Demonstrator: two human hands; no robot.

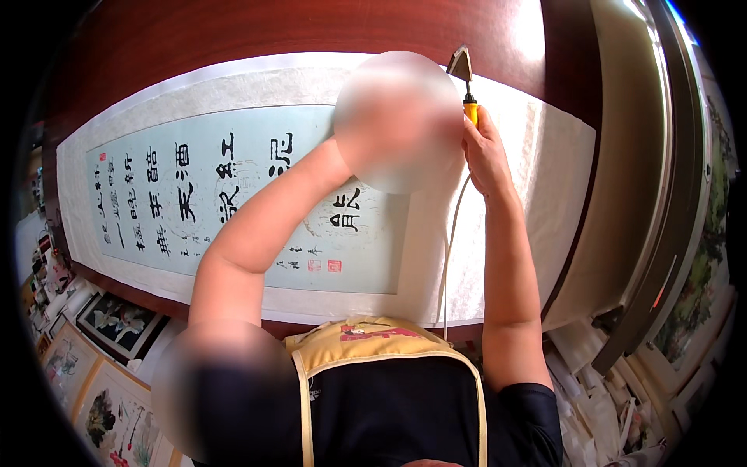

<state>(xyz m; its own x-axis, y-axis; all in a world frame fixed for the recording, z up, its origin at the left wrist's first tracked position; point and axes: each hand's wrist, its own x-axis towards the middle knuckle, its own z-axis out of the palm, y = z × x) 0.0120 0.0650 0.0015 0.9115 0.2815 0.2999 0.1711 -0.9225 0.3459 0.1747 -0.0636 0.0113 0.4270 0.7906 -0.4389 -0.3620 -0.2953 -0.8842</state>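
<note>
My right hand (489, 159) is closed round the yellow handle of a small corded iron (471, 113). Its angled metal head points away from me, near the far edge of the white backing paper (513, 257). A pale cord (447, 265) runs from the handle toward my apron. My left arm reaches across a pale blue calligraphy sheet (373, 257) with black characters and red seals, mounted on the white paper. A round blur covers my left hand (389, 124), over the sheet's far right part; its fingers and anything in them cannot be made out.
The paper lies on a dark red table (272, 35). Framed pictures (120, 323) stand at the lower left, and crumpled papers (591, 401) lie at the lower right. A long dark rail (685, 233) runs along the right side. I wear a yellow apron (373, 342).
</note>
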